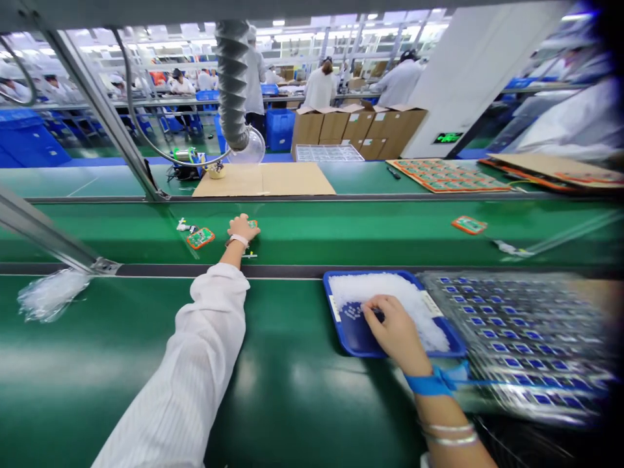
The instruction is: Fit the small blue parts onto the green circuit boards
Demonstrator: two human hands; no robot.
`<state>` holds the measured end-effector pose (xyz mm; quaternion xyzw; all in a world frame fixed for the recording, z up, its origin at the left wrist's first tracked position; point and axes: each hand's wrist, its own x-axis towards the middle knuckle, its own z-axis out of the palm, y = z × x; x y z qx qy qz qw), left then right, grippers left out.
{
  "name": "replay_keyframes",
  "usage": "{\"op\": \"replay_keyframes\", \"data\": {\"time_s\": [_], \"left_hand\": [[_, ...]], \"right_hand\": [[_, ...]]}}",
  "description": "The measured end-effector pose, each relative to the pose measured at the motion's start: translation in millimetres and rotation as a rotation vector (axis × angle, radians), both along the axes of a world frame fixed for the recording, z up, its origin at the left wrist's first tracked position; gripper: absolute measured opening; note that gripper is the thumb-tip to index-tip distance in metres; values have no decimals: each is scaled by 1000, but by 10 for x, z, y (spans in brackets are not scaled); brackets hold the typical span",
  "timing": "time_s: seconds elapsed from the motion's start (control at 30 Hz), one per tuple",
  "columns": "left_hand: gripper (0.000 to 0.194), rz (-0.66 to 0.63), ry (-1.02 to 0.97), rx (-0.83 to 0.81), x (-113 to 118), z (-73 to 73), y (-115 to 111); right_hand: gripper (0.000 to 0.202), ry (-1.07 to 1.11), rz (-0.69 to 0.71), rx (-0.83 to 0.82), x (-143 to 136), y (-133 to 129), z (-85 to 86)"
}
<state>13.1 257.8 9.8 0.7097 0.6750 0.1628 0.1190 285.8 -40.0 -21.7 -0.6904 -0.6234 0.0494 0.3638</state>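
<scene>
"White sleeve [195, 344] closest to us, running up to the left hand [240, 227]. What was that hand doing?"

"It lay over a circuit board [252, 223] on the green strip [341, 227] beyond the bench [273, 390]. Its fingers were bent, but I couldn't tell whether they gripped."

"And the right hand [397, 328]?"

"Its thumb and forefinger were drawn in close above the blue tray [358, 338], beside the loose clear pieces [351, 311]. Whether a piece sat between them, I couldn't tell."

"Why was the tray there?"

"Probably for easy reach: it stood just under that hand. The white heap [380, 286] filled its far and right sides, and the few loose pieces near the fingers were likely spread out so one could be picked singly."

"The blue wristband [429, 385]?"

"Perhaps against static; a cord seemed to run off it to the right."

"Now count."

"Three boards on the strip: the half-covered one, another [200, 238] to its left and a third [468, 225] far to the right. One tray, one wristband, one crumpled plastic bag [53, 294] on the left, one grey duct [231, 78] hanging overhead. The clear pieces were too small to count."

"And the stacked plastic trays [517, 344]?"

"Right of the blue tray, too blurred to number."
</scene>
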Motion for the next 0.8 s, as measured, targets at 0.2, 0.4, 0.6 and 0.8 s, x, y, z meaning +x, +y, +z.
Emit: {"op": "replay_keyframes", "data": {"time_s": [0.2,0.4,0.6,0.8], "left_hand": [[62,-252,-71,61,139,43,-126],[60,-1000,-220,149,419,122,-798],[63,-1603,-75,-15,304,118,-1669],[69,-1216,-3,74,185,-120,-2264]], "right_hand": [[16,-27,-9,-51,3,-11,-3],[15,-47,-27,-85,24,-6,-58],[14,-73,-34,-62,55,23,-127],[15,-83,-4,-63,61,38,-170]]}}
